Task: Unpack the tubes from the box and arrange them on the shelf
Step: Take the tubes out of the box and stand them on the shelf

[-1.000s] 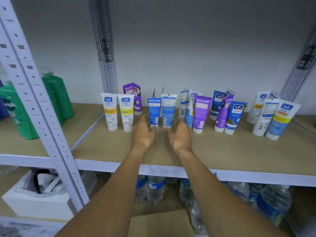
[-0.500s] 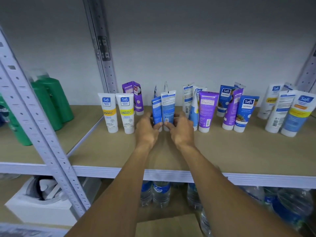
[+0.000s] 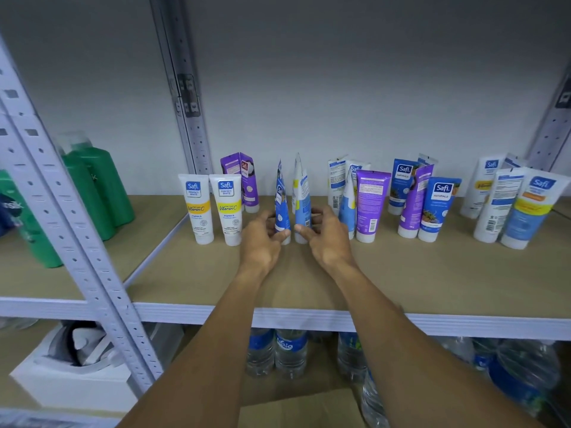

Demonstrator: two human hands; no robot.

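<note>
2 blue tubes are now showing edge-on. 0.5 s ago they were facing the camera flat, so both are being twisted roughly a quarter turn.

Left hand (image 3: 262, 239) is pinching the left blue tube (image 3: 281, 208) low down near the cap, thumb in front and fingers curling behind. Right hand (image 3: 327, 239) is gripping the right blue tube (image 3: 302, 205) the same way. Both tubes are standing cap-down on the shelf (image 3: 401, 282), mid-row and just apart from each other. They are sitting between the yellow-band tubes (image 3: 197, 208) on the left and the purple tube (image 3: 370, 205) on the right.

Risks I'm seeing:
- The tubes are balancing on small caps with tall, thin bodies. Letting go while one is leaning is likely tipping it.
- Neighbours are standing close on both sides, so 1 falling tube is probably taking several down with it.
- The right hand's knuckles are sitting just beside the white-blue tube (image 3: 347, 208), so a wide pull-back is risking a knock.
- Edge-on is hiding the labels, so the facing is probably needing another turn.
</note>
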